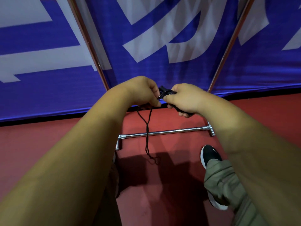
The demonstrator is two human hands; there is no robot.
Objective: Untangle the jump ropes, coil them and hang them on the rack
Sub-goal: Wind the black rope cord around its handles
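Nearest you on the right, your olive-green trouser leg (223,181) ends in a black shoe with a white sole (210,156) on the red floor (24,132). Farther out, the thin black jump rope (147,136) hangs as a twisted double strand, crossing in front of the chrome base bar of the rack (171,131). Your left hand (143,92) pinches the rope's top with curled fingers. Just right of it, your right hand (184,99) is clenched around the black handles (166,92). Beyond stands a blue banner with white lettering (146,67) behind slanting chrome uprights (91,46).

rack (164,132): shiny chrome metal | jump rope (147,132): matt black twisted cord | banner (146,46): woven cloth | floor (65,137): smooth, matt red
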